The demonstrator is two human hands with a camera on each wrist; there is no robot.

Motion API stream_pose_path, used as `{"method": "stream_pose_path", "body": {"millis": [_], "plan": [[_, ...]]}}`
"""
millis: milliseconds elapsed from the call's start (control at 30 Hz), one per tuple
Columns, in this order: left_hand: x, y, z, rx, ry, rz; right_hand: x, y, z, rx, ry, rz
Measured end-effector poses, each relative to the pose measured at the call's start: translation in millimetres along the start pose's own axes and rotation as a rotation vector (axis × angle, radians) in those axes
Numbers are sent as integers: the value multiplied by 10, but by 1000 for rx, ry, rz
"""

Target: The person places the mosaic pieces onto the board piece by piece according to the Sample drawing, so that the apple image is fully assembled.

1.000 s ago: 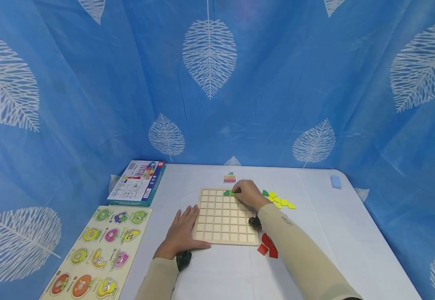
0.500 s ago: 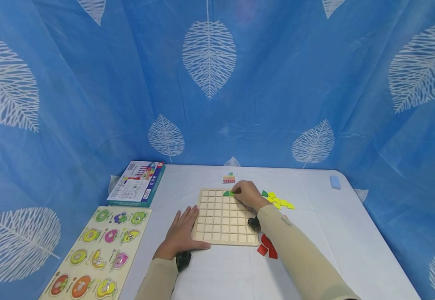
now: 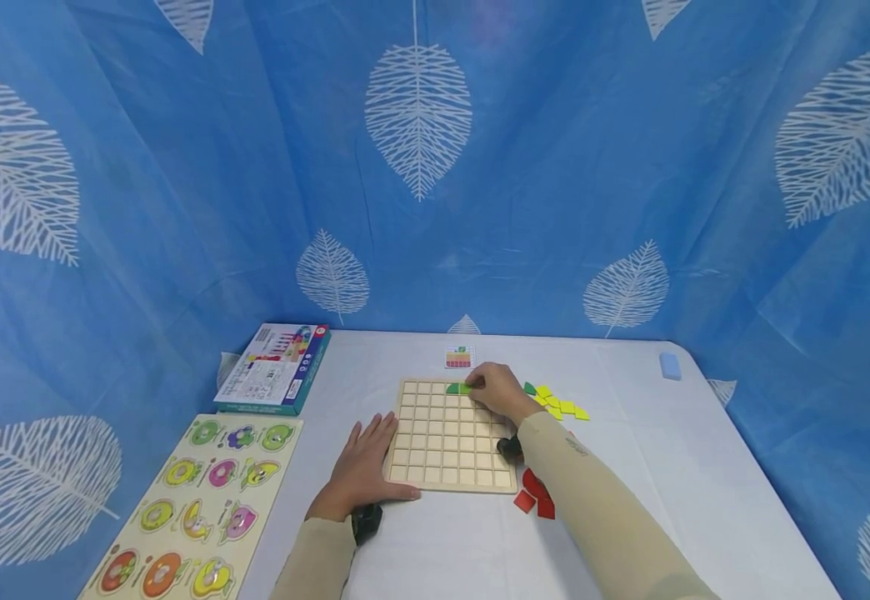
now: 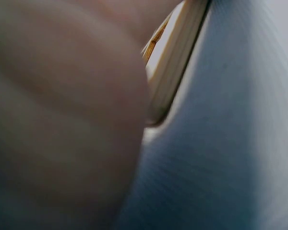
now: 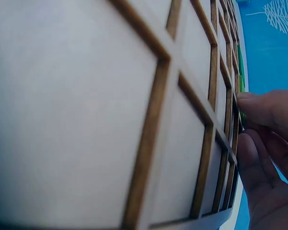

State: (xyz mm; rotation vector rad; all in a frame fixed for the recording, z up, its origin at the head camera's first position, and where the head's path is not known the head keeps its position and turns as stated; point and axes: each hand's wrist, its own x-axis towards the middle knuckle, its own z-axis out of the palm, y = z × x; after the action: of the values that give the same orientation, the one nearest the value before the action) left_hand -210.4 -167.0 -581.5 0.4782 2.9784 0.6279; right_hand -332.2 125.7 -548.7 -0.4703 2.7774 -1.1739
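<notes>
A square wooden grid board lies on the white table. Along its left edge rests my left hand, fingers straight and spread, thumb by the near corner. My right hand reaches over the board's far right part. Its thumb and fingertips pinch a light green flat piece at the top row; the hand partly covers the piece. Just left of it, a dark green rounded-corner piece sits in a cell. In the right wrist view, thumb and fingers come together at the green pieces along the board's far edge.
Behind the board lies a small pattern card. To the right are yellow pieces, another dark green piece and red pieces. A boxed game and fruit puzzle board stand left; a blue block lies far right.
</notes>
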Motion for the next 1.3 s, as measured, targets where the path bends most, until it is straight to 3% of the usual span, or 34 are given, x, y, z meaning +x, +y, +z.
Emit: {"method": "stream_pose_path", "body": {"millis": [400,667,1100,1300], "plan": [[-3,-10,15,-13,4,-7,-86,80,-49,86,-4,29],[-16,-7,6,-28,11,12,-168,90,-153,122,10,4],[32,5,-6,-15,6,5,-237,359,-738,182,139,93],[14,-1,4,-10,-4,-7,-326,474,-865,141,145,155]]}}
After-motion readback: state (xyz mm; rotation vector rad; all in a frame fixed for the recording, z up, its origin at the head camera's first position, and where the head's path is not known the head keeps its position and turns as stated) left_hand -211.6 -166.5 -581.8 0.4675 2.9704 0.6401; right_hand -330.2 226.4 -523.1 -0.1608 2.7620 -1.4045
